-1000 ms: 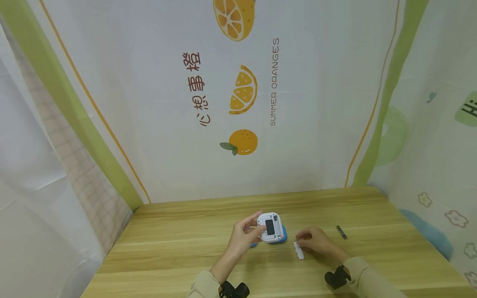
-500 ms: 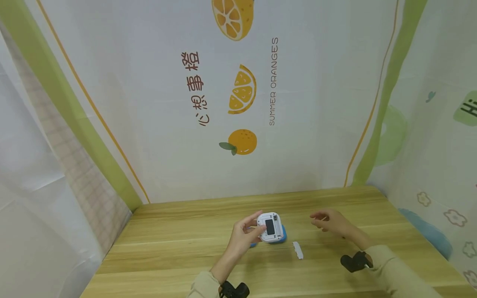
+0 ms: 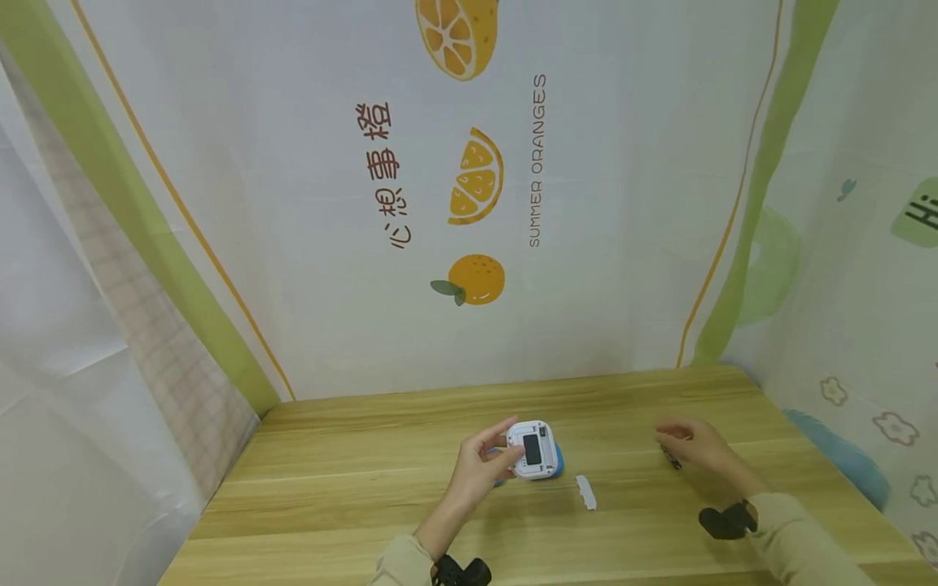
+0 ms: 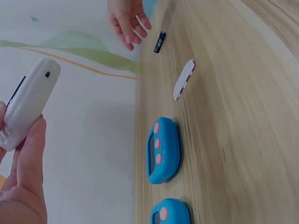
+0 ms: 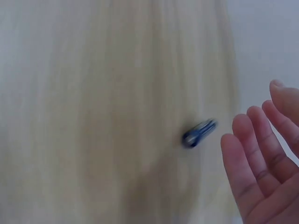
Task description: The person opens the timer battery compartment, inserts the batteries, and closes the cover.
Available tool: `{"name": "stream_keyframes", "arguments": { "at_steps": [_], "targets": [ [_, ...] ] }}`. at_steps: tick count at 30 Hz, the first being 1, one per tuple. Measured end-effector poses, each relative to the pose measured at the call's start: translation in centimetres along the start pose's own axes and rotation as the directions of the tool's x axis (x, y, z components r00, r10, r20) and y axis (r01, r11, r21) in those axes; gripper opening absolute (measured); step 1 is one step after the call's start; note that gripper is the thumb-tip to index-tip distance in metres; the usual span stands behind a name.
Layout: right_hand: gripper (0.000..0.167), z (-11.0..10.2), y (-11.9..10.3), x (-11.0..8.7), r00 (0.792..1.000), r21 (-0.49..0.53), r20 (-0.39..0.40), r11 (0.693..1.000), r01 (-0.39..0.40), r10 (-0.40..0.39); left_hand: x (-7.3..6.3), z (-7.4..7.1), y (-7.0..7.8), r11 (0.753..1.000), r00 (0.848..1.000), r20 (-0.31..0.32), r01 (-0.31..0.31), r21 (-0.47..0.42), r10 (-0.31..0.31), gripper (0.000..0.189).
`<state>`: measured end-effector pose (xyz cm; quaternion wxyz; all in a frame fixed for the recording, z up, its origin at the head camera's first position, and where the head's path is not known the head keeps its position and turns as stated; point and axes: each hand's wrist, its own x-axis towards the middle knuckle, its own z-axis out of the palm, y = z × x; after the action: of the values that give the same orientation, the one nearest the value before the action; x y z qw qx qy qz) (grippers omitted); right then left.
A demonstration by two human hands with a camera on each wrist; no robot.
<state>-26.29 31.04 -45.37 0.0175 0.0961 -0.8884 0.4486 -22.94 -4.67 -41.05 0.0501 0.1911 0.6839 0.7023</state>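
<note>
My left hand point(image 3: 476, 468) grips a small white digital timer point(image 3: 532, 449) by one side, thumb on its face and fingers behind. A dark panel and an uncovered battery slot show on the face toward the head camera. My right hand point(image 3: 692, 443) hovers at the right beside a dark AAA battery point(image 5: 198, 134) on the table. In the right wrist view its fingers are loosely extended, apart from the battery, which is blurred. The white battery cover point(image 3: 586, 492) lies on the table between the hands.
Two blue timers with pink buttons, a nearer one point(image 4: 163, 149) and another point(image 4: 170, 212), rest on the wooden table point(image 3: 352, 488), partly hidden behind the left hand and white timer in the head view. A printed curtain point(image 3: 586, 309) hangs behind the table.
My right hand has let go of the white battery cover, leaving it on the table, and moved right to the battery. The left hand keeps the white timer nearly still.
</note>
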Motion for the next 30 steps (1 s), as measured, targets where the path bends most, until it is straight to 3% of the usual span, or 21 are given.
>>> {"name": "stream_keyframes", "arguments": {
  "at_steps": [5,11,15,30],
  "targets": [
    [0.033,-0.1,1.0,-1.1,0.998,-0.069,-0.043,0.997,-0.04,0.037,0.0,0.0,0.0,1.0,1.0,-0.001,0.009,0.011,-0.009,0.047],
    [0.032,0.5,2.2,-1.6,0.985,0.013,-0.059,0.986,-0.164,0.164,0.1,0.1,-0.1,1.0,1.0,-0.004,0.014,0.005,-0.014,0.047],
    [0.03,0.8,2.9,-1.5,0.976,0.022,-0.09,0.98,-0.196,0.197,0.1,0.2,-0.2,1.0,1.0,-0.01,0.018,-0.002,-0.018,0.046],
    [0.027,1.2,3.1,-1.3,0.983,-0.122,-0.104,0.979,-0.162,0.149,0.0,0.1,-0.4,0.999,0.999,-0.021,0.033,0.014,-0.033,0.046]
  ]
}}
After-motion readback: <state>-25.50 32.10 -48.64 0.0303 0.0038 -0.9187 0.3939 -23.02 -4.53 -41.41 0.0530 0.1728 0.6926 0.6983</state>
